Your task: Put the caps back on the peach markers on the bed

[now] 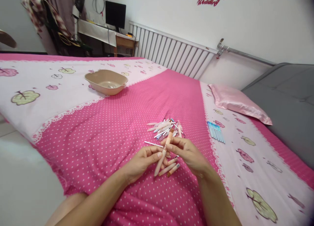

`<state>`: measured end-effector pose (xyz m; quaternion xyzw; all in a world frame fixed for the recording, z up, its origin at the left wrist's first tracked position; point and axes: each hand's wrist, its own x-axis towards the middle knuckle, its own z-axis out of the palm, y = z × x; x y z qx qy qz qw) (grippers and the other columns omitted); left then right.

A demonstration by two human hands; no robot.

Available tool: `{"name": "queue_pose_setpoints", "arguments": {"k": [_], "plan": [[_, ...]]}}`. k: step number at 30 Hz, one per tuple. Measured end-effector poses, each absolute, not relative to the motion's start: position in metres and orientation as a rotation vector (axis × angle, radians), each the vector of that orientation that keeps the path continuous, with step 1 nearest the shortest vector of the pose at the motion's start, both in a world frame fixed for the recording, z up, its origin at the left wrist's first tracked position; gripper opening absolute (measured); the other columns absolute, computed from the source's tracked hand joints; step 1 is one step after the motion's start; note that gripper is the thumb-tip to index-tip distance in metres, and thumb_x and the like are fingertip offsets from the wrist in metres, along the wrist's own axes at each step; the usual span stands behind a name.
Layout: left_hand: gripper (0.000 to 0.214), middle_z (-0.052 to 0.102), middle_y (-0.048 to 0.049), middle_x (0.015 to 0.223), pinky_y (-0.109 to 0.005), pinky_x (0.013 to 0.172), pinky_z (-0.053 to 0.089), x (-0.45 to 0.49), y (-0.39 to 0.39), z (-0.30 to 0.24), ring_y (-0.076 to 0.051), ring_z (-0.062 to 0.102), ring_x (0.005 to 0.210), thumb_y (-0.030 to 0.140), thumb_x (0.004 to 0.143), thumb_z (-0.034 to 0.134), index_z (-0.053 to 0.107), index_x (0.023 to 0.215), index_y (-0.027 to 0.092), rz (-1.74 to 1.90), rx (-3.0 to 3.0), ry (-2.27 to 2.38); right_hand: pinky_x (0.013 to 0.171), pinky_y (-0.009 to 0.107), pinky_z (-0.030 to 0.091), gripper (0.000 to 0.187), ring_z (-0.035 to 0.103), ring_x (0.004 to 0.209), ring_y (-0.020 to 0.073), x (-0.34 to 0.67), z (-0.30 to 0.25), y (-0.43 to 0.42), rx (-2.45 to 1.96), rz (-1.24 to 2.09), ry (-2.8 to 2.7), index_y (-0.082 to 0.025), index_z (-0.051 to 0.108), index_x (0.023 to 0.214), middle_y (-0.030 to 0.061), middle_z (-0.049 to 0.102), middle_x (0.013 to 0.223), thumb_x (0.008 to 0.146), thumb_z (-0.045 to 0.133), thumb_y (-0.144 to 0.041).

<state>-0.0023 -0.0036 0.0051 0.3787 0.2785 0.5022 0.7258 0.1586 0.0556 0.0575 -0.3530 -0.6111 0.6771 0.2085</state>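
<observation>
Both hands meet above the bedspread over a pen in two parts, held end to end. My left hand (144,161) is closed on the pale pink pen barrel (160,163), whose tapered end points down toward me. Between the thumb and fingers of my right hand (190,152) is the peach pen cap (169,138) with a brown end. Whether the two parts are joined is hidden by the fingers. A thin white stick (152,143) juts out left of the fingers. Just beyond lies a heap of pens (163,126); a few more pen pieces (169,168) lie below my hands.
A row of blue-capped pens (216,132) lies on the bed at the right. The beige plastic basin (106,83) stands farther back on the left, with small items inside. A pink pillow (239,103) rests by the grey headboard (287,101).
</observation>
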Motion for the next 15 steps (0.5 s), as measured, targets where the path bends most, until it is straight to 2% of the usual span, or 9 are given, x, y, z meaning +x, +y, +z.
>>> {"name": "queue_pose_setpoints", "arguments": {"k": [10, 13, 15], "plan": [[0.023, 0.068, -0.0027, 0.073, -0.022, 0.061, 0.046, -0.0026, -0.0034, 0.0037, -0.009, 0.06, 0.058, 0.034, 0.076, 0.067, 0.064, 0.087, 0.014, 1.117, 0.87, 0.664, 0.058, 0.023, 0.048, 0.029, 0.057, 0.069, 0.0131, 0.1522, 0.053, 0.0557, -0.968, 1.681, -1.786, -0.017, 0.059, 0.08, 0.0003, 0.058, 0.077, 0.072, 0.07, -0.044], [0.026, 0.068, -0.0025, 0.073, -0.021, 0.06, 0.046, -0.0033, -0.0029, 0.0029, -0.007, 0.058, 0.053, 0.034, 0.077, 0.066, 0.064, 0.091, 0.013, 1.115, 0.894, 0.669, 0.062, 0.024, 0.048, 0.03, 0.057, 0.074, 0.014, 0.1506, 0.0539, 0.0549, -0.975, 1.637, -1.811, -0.018, 0.06, 0.084, 0.001, 0.058, 0.079, 0.071, 0.071, -0.042], [0.026, 0.068, -0.003, 0.072, -0.021, 0.059, 0.046, -0.0042, -0.0025, 0.0021, -0.008, 0.059, 0.054, 0.035, 0.078, 0.065, 0.064, 0.093, 0.013, 1.112, 0.898, 0.67, 0.068, 0.025, 0.049, 0.033, 0.058, 0.084, 0.0157, 0.1518, 0.0559, 0.0549, -0.94, 1.669, -1.781, -0.019, 0.06, 0.095, 0.0034, 0.06, 0.092, 0.072, 0.072, -0.04]]}}
